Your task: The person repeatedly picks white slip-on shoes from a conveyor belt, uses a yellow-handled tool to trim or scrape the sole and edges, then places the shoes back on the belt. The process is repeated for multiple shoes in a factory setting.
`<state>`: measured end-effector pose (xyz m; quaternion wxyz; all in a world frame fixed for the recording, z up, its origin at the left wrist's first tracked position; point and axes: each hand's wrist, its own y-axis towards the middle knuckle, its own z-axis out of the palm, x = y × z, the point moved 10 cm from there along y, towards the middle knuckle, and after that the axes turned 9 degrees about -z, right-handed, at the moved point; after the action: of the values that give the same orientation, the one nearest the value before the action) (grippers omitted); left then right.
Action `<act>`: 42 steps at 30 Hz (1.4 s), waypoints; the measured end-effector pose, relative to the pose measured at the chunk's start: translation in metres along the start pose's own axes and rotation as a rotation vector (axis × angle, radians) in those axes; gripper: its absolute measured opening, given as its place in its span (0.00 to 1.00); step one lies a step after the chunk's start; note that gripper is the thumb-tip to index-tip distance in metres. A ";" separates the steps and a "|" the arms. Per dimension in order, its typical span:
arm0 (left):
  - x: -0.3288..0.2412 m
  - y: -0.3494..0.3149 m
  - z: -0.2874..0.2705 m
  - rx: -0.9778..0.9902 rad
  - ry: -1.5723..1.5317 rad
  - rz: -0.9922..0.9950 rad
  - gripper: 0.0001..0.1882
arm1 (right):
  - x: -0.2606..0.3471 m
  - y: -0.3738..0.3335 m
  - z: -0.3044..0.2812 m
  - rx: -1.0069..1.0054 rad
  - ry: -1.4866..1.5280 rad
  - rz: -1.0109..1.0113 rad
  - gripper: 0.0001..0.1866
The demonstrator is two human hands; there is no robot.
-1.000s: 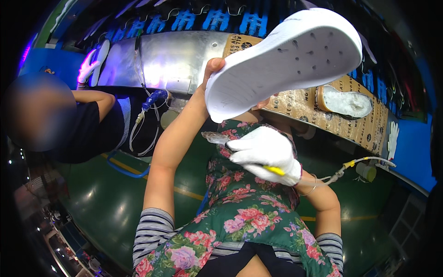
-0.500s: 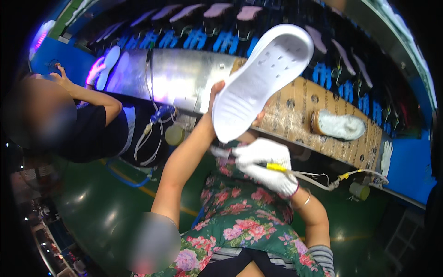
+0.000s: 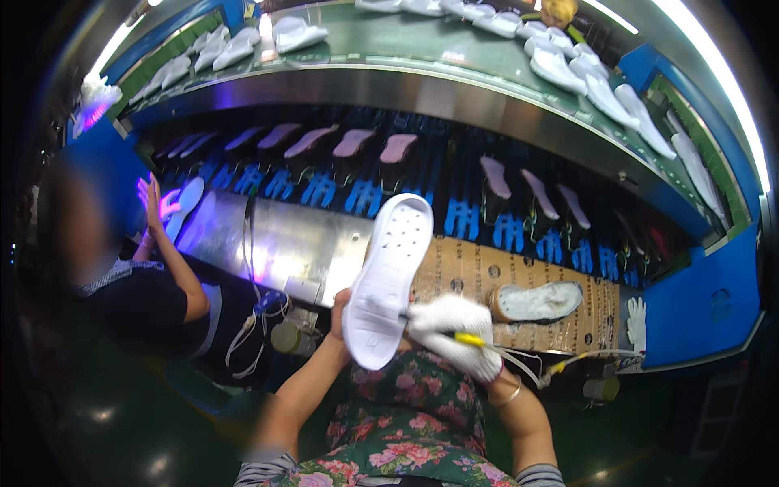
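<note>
A white shoe sole, with a cluster of small holes toward its far end, is held upright at a slant in front of me. My bare left hand grips it by its left edge near the lower end; most of its fingers are hidden behind it. In a white knit glove, my right hand is closed around a thin brush. Its blurred tip lies over the sole's inner face, seemingly touching it. From the brush's back end, a yellow fitting leads into a pale hose.
A cardboard-covered bench bears a tan-sided, white-crusted shoe-shaped piece. A spare white glove hangs at its right end. Behind run racks with pink soles and blue clamps. Above is a conveyor with white soles. A co-worker works at left.
My left hand has brought the sole lower and more upright. My right hand has raised the brush from below the sole onto its face. The view has tilted up, showing the conveyor.
</note>
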<state>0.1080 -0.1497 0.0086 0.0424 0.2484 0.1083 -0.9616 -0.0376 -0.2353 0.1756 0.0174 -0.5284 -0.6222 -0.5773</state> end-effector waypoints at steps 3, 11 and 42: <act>-0.046 -0.008 0.077 0.602 -0.013 -0.040 0.64 | -0.014 -0.044 -0.031 -0.305 0.394 0.251 0.04; -0.188 0.103 0.261 0.684 -0.230 0.032 0.60 | -0.054 -0.105 -0.028 -0.547 0.397 0.612 0.08; -0.459 0.084 0.181 -1.305 1.916 1.261 0.16 | -0.106 -0.140 0.023 -0.573 0.384 0.743 0.08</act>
<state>0.4355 -0.2597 0.3706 0.4985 0.7678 0.4024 0.0071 -0.0721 -0.2540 0.0026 0.1900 -0.5819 -0.1944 -0.7665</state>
